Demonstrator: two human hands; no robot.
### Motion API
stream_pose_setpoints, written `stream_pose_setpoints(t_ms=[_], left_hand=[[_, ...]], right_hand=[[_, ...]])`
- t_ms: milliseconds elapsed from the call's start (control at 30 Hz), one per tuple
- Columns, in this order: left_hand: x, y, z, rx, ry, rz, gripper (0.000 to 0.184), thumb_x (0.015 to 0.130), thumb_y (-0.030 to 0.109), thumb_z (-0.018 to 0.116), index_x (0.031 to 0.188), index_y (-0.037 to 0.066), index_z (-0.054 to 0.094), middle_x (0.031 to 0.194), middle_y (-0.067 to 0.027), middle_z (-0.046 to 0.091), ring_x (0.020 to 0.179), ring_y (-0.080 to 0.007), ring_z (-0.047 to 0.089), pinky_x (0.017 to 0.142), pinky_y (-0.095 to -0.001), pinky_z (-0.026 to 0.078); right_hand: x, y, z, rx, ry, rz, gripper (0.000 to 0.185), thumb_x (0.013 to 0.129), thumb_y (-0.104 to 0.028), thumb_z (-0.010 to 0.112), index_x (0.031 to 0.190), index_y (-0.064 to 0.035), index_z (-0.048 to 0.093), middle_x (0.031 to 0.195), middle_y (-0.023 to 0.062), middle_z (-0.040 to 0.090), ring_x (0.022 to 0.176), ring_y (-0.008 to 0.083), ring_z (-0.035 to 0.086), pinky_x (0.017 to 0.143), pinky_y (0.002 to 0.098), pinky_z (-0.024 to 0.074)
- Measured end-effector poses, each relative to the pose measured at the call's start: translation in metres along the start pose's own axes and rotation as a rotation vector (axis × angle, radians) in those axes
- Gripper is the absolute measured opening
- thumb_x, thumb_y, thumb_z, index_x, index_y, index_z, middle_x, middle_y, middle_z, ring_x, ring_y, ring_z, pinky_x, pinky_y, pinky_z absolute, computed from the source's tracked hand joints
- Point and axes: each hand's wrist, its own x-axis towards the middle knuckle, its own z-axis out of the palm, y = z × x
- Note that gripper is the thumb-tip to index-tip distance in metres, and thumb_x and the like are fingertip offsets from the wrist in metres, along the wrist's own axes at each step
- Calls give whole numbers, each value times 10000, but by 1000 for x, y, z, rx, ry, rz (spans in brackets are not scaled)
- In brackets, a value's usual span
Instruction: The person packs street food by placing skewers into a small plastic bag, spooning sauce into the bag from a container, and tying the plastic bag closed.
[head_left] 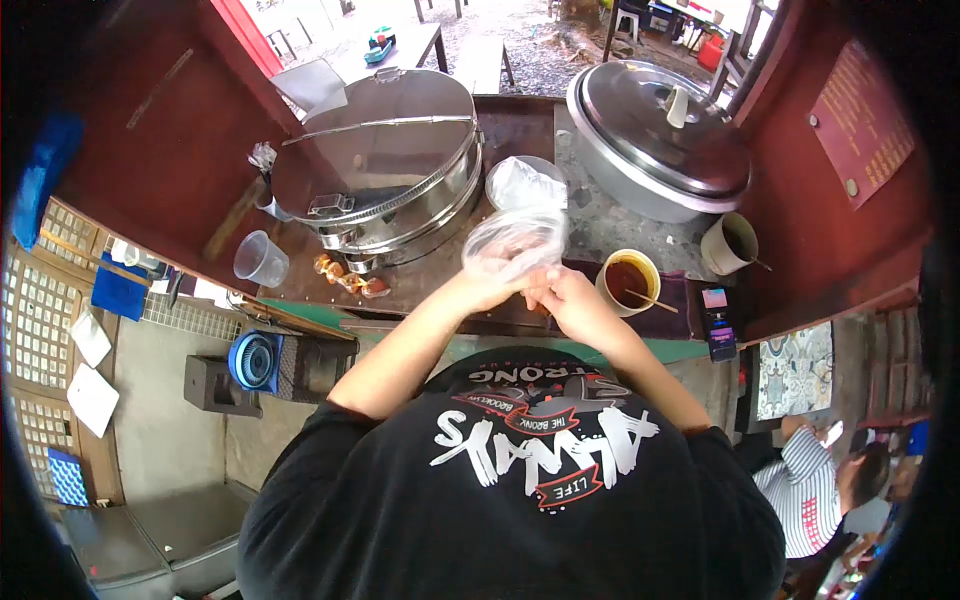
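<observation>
A clear plastic bag (517,238) is spread over the fingers of my left hand (490,287), which grips it from the left. My right hand (568,300) meets it at the bag's lower edge, fingers closed on the plastic. Just beyond them stands a round tub (492,190) with white plastic bags (527,184) in it. To the right of my right hand is a yellow-rimmed container (630,280) of brown sauce with a stick in it.
A round steel steamer (400,150) stands left, a big lidded pot (660,140) right. Around them are a clear cup (262,258), knotted sauce bags (350,277), a dark-filled cup (730,243) and a phone (718,325). Another person (810,490) is behind at right.
</observation>
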Motion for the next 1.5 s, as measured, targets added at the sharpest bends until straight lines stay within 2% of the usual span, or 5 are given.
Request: stream_pose_setpoints(t_ms=[567, 1000, 1067, 1200, 1500], left_hand=[[-4, 49, 2, -241, 130, -346, 281, 875, 284, 678, 977, 32, 607, 709, -49, 631, 559, -107, 601, 442, -243, 447], [-26, 13, -9, -447, 726, -98, 380, 855, 157, 686, 1132, 39, 455, 1003, -40, 568, 946, -136, 526, 820, -306, 436], [-38, 31, -11, 246, 915, 252, 489, 745, 104, 731, 1136, 98, 437, 1037, -96, 534, 1003, -219, 510, 899, -409, 415], [-56, 51, 8, 1097, 147, 574, 453, 843, 261, 672, 1220, 86, 490, 1088, -118, 547, 1008, -271, 550, 981, -531, 321], [-67, 19, 12, 1072, -75, 282, 260, 859, 317, 597, 994, 95, 596, 761, -35, 635, 743, -214, 632, 719, -361, 385]], right_hand=[[6, -16, -3, 437, -265, 37, 399, 990, -364, 489, 786, -31, 571, 894, 44, 646, 863, 128, 562, 818, 278, 433], [-1, -9, 0, 283, -180, -8, 383, 1002, -327, 460, 838, -11, 598, 794, 24, 603, 754, 110, 522, 705, 247, 414], [-4, 2, -2, 309, -181, 20, 364, 1005, -298, 445, 827, -20, 597, 809, 20, 620, 760, 86, 527, 694, 240, 413], [-10, 0, -1, 181, -192, 23, 247, 959, -171, 465, 807, -35, 603, 708, 17, 579, 662, 120, 503, 634, 280, 420], [-17, -9, 4, 195, -381, -11, 321, 1003, -226, 451, 832, 12, 582, 738, 61, 583, 709, 155, 544, 694, 299, 455]])
